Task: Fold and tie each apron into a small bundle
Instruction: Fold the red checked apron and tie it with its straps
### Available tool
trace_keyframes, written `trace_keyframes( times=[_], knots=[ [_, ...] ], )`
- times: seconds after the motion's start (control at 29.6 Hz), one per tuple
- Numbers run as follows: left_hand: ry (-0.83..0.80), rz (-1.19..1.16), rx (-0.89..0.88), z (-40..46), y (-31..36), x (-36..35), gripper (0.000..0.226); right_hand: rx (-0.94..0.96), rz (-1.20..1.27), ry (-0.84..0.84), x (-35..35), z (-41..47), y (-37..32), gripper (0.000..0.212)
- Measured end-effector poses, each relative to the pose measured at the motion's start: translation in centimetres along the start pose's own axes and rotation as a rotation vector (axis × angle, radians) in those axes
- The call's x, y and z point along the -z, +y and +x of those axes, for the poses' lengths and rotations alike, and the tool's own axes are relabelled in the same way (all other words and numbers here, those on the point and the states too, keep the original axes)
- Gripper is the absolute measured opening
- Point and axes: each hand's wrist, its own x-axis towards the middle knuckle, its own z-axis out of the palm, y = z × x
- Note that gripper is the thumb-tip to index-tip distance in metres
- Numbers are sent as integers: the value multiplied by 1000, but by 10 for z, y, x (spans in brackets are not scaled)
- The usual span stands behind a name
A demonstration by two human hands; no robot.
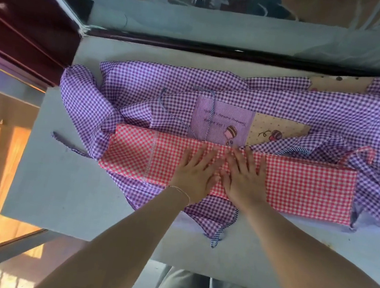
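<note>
Both hands lie flat, fingers straight and gripping nothing: the left hand (194, 172) and right hand (243, 176) press side by side on the red apron (302, 187), folded into a long strip atop purple aprons (306, 114) on the table (62, 176), probably to flatten its creases.

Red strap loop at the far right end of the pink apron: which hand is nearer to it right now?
Right. The right hand presses flat on the pink apron near its middle, on the red strap loop side; the left hand lies flat just beside it, farther away.
</note>
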Motion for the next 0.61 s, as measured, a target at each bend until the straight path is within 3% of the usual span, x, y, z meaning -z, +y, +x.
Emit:
trace_keyframes(
  times=[0.2,0.44,0.61],
  knots=[
    [59,-45,410,-48,-56,-31,65,12,7,-13,2,0,-2,59],
    [185,-283,944,-88,-76,-32,67,7,-35,-59,4,1,-3,58],
    [185,-339,1007,-85,-73,-29,68,27,-54,-100,16,2,-10,64]
  ],
)
